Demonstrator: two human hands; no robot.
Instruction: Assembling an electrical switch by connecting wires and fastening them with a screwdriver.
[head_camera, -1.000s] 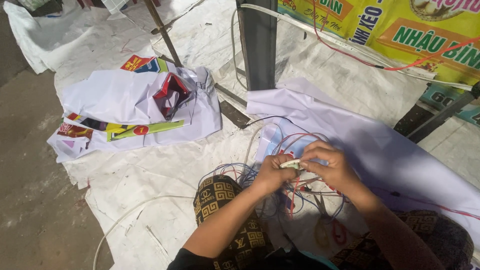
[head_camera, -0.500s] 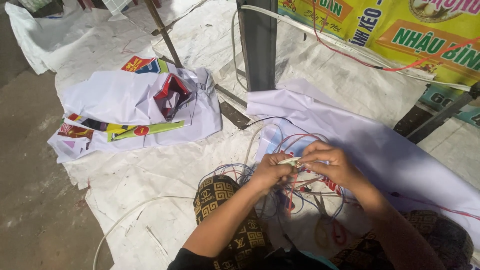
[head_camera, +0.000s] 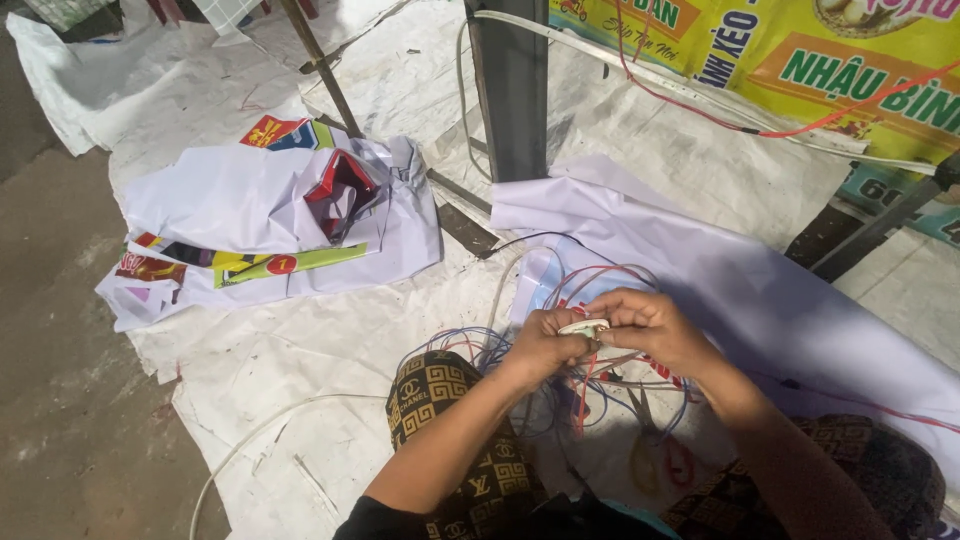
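Head view: left hand (head_camera: 540, 345) and right hand (head_camera: 650, 325) pinch small white connector (head_camera: 583, 327) between fingertips, held above lap, steadied for close work. Red and blue wires (head_camera: 600, 275) loop around, trailing onto white tarp (head_camera: 300, 350). Scissors (head_camera: 655, 450) below.

White tarp (head_camera: 300, 360) on ground, folded banners (head_camera: 230, 210), tangled wires (head_camera: 470, 345)

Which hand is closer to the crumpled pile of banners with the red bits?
Left. The left hand is on the side towards the crumpled banner pile; the right hand is beyond it.
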